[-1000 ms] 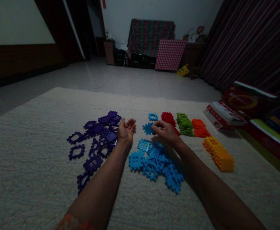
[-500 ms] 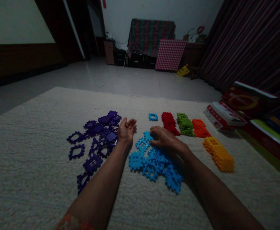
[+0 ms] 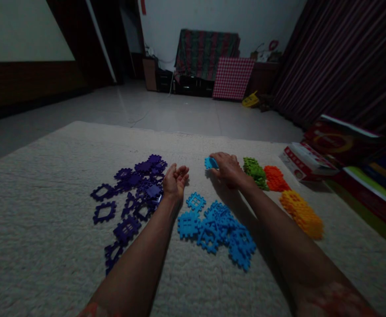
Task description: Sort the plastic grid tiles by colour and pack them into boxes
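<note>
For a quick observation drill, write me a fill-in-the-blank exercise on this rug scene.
The left hand lies palm ___ beside the purple pieces.
The right hand touches a blue piece to the ___ of the green stack.
Between the green stack and the yellow stack sits the ___ stack.
Missing: up; left; orange.

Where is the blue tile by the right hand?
Head view, far middle of the rug: the blue tile is at the fingertips of the right hand, left of the green stack and beyond the loose blue pile.
</note>
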Action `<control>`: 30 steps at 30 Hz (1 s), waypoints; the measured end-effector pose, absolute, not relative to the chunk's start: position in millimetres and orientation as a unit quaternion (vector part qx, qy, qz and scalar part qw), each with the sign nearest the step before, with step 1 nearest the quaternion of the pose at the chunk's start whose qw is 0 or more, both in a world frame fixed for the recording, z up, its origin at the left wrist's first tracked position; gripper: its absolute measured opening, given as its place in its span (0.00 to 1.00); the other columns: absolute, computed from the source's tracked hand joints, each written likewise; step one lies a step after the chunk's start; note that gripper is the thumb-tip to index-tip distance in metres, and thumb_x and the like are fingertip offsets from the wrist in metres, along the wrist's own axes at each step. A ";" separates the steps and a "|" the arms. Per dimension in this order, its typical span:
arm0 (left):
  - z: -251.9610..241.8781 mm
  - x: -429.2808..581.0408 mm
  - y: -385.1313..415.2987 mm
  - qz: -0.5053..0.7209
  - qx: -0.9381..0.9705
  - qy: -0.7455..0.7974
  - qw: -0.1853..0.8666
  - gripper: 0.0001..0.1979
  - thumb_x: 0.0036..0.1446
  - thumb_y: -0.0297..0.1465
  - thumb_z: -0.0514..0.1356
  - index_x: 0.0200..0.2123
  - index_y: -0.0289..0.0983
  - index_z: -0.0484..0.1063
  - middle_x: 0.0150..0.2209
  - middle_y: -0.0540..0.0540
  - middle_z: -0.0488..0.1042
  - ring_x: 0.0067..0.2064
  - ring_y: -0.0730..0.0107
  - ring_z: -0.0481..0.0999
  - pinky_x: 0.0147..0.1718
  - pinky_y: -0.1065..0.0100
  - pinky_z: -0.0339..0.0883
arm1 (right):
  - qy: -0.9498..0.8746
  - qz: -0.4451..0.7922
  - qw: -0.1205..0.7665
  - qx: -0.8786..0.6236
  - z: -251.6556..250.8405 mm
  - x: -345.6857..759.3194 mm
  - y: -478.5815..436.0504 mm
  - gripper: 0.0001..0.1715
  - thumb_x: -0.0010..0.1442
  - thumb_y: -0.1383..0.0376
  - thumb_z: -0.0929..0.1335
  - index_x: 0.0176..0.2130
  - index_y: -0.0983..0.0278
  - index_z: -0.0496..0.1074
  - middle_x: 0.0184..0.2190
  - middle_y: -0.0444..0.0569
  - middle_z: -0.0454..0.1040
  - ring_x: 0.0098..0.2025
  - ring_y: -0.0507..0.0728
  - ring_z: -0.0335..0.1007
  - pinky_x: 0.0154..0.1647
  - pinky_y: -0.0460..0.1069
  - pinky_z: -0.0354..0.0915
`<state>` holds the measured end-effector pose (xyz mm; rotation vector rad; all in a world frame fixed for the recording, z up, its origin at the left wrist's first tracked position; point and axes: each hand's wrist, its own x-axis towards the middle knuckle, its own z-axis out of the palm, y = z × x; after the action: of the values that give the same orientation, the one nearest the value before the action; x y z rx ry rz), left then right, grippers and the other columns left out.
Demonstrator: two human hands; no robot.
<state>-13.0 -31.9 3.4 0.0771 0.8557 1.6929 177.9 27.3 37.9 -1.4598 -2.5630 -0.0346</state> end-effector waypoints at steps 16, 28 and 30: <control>1.1 -12.5 -33.1 0.726 0.049 0.369 0.578 0.09 0.62 0.27 0.57 0.46 0.36 0.70 0.31 0.46 0.77 0.34 0.68 0.80 0.36 0.69 0.67 | -0.857 -0.013 0.025 -0.515 30.0 172.2 73.2 0.33 0.56 0.67 0.67 0.61 0.62 0.64 0.63 0.60 0.66 0.64 0.71 0.56 0.63 0.75 0.46; 1.6 -12.1 -32.9 0.726 0.054 0.369 0.578 0.09 0.61 0.26 0.57 0.46 0.35 0.70 0.30 0.46 0.77 0.33 0.68 0.81 0.35 0.70 0.67 | -0.857 -0.008 -0.039 -0.514 31.5 162.6 84.5 0.32 0.53 0.68 0.70 0.58 0.62 0.68 0.55 0.64 0.72 0.61 0.74 0.59 0.62 0.79 0.46; 2.5 -11.9 -33.4 0.726 0.054 0.369 0.578 0.09 0.62 0.26 0.57 0.46 0.35 0.70 0.30 0.46 0.77 0.32 0.68 0.81 0.34 0.70 0.67 | -0.855 -0.006 -0.050 -0.517 35.4 161.4 82.4 0.32 0.54 0.69 0.70 0.58 0.63 0.68 0.55 0.64 0.72 0.61 0.73 0.60 0.62 0.78 0.46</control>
<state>-11.9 -33.4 2.5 0.1259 0.8645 1.6986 161.4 82.4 35.4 -1.6773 -2.7739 -0.0188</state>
